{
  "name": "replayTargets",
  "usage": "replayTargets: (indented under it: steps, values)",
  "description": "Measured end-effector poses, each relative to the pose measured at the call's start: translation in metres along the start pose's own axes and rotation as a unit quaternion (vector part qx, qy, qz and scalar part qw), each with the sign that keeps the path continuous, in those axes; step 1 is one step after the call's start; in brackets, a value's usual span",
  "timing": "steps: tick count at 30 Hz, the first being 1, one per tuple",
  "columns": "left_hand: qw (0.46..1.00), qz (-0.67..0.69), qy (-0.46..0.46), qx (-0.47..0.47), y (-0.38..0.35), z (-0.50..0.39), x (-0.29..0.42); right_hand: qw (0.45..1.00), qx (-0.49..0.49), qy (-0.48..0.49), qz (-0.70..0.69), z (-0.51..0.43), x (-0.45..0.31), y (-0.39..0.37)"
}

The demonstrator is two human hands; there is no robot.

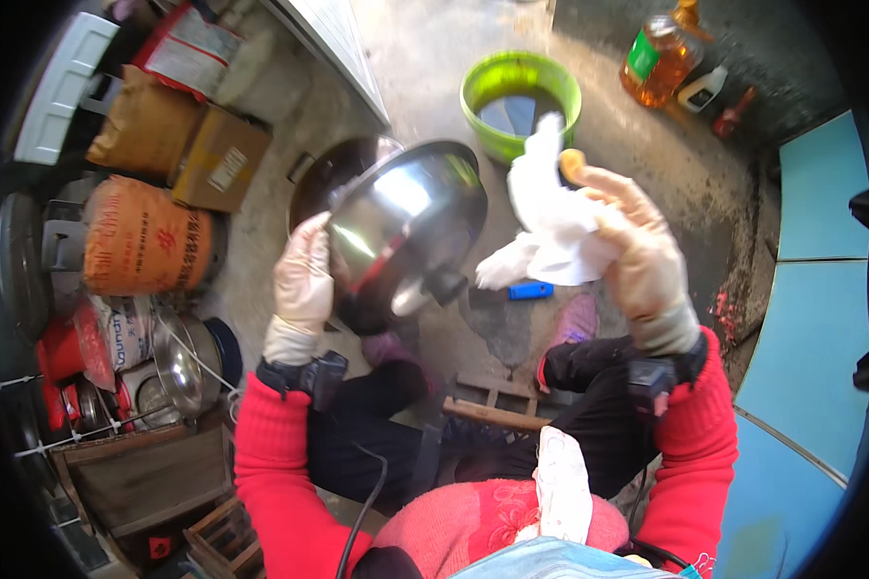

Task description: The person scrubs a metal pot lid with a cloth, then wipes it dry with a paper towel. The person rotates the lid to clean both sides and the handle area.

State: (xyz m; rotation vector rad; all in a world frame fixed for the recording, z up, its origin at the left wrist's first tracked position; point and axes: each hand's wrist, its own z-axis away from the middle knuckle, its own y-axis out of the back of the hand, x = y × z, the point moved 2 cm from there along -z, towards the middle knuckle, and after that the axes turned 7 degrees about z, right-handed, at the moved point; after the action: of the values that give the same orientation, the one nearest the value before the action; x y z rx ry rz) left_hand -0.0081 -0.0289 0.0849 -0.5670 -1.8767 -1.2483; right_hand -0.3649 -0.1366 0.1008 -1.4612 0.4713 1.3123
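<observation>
My left hand (304, 286), in a pale glove, grips the rim of a glass pot lid (405, 210) with a dark knob. The lid is tilted, its knob towards my lap. Behind it, partly hidden, stands a dark pot (318, 177) with a side handle. In my right hand (634, 242), also gloved, is a crumpled white cloth or paper (557, 224), held to the right of the lid and not touching it. A small yellow-orange thing (571, 165) shows at the right fingertips; what it is, I cannot tell.
A green basin (478, 130) holding dark liquid stands ahead. A blue object (530, 291) lies on the floor near my feet. Bottles, one of amber liquid (659, 61), stand at the upper right. Cardboard boxes (224, 159), an orange bag (145, 235) and metal bowls (185, 362) crowd the left; blue cabinet panels (818, 318) line the right.
</observation>
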Motion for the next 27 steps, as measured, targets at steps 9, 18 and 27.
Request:
replayTargets:
  steps: [9, 18, 27]
  values:
    - [0.993, 0.045, -0.105, -0.026, 0.018, 0.019, 0.068, 0.748, -0.143, 0.472, 0.443, -0.012, -0.003, -0.149]
    - [0.984, -0.036, -0.175, 0.002, 0.028, 0.031, 0.069, 0.733, -0.03, 0.402, 0.548, -0.01, 0.0, -0.174]
    - [0.969, -0.081, -0.232, -0.026, 0.031, 0.03, 0.079, 0.737, -0.075, 0.304, 0.599, -0.029, -0.017, -0.147]
